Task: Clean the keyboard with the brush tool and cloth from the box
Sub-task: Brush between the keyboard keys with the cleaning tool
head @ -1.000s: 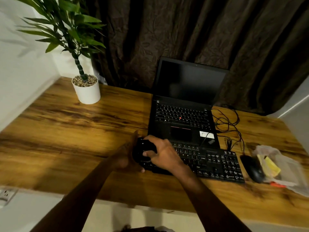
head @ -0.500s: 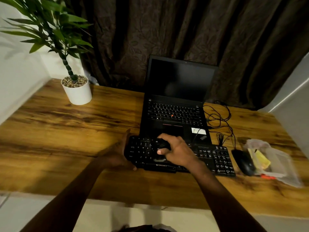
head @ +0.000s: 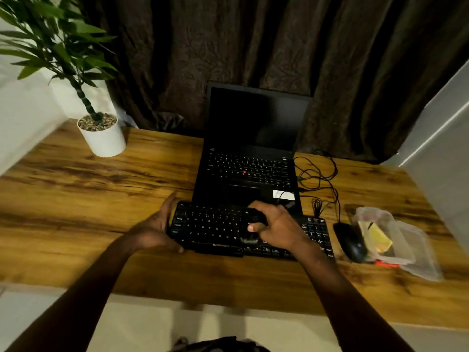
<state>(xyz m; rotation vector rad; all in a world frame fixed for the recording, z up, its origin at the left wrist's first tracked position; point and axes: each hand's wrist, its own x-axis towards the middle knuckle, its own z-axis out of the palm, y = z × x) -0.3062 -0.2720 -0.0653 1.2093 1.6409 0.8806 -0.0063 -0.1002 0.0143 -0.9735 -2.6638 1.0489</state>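
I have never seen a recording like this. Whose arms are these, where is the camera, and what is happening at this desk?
There is no machine here. A person wears one wide-angle camera on the head, looking down, so this single picture shows their own arms from their own viewpoint. On the brown wooden desk are an open black laptop, a black keyboard in front of it, a black mouse, a clear plastic box with something yellow inside, and a white plant pot. The left hand grips the keyboard's left end. The right hand holds a small dark brush tool on the middle keys.
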